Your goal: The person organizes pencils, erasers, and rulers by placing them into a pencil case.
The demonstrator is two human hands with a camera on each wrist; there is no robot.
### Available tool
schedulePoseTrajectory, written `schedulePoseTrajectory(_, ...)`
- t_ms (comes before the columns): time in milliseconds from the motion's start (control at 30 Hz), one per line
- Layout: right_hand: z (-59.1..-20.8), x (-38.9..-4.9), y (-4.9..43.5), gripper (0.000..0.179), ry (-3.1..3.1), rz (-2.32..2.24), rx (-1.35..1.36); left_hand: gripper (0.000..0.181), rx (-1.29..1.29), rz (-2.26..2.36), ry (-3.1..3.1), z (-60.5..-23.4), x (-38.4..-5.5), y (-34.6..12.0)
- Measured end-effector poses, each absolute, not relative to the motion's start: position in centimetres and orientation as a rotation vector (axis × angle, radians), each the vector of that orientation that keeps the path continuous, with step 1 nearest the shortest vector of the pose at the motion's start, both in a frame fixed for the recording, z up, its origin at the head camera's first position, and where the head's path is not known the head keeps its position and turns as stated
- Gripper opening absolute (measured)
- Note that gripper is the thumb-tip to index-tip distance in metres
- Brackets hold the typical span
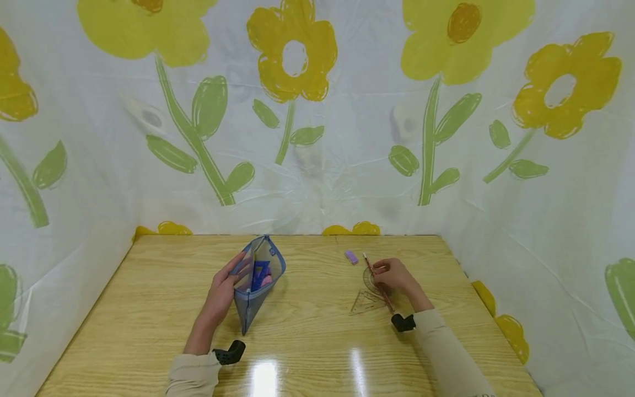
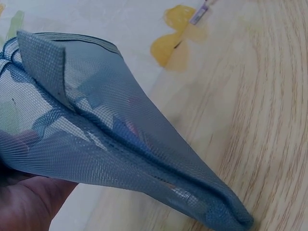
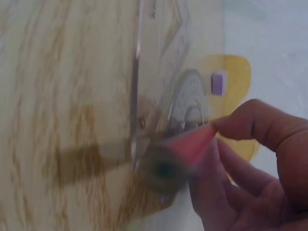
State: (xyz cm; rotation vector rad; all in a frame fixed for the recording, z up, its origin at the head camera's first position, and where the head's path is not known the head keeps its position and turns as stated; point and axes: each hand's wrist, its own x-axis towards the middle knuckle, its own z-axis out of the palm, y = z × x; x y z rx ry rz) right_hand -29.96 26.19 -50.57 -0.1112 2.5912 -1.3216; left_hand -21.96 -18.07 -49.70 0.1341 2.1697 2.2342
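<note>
My left hand [image 1: 220, 298] grips a blue mesh zip pouch [image 1: 255, 309] by its left side, its mouth spread wide. Inside show a blue set square [image 1: 259, 274] and something pink [image 1: 267, 280]. In the left wrist view the pouch's mesh [image 2: 144, 130] hides most of the holding hand. Between thumb and fingers, my right hand [image 1: 398, 277] pinches a red pencil [image 1: 369, 263], its near end blurred in the right wrist view. Below that hand are a clear protractor [image 3: 185, 98] and a clear set square [image 1: 361, 304], partly overlapping in view.
A small purple-and-white eraser [image 1: 351, 257] lies on the wooden table [image 1: 307, 342], left of the right hand. White sheeting [image 1: 347, 182] printed with yellow flowers walls in the table's back and sides.
</note>
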Motion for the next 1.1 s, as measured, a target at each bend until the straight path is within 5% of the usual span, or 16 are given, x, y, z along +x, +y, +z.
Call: schedulePoseTrajectory(1100, -51.0, -30.2, 28.3, 0.054, 2.214, -1.659, -0.169, 0.06, 0.13, 2.234, 2.169, -49.6, -22.0, -18.0)
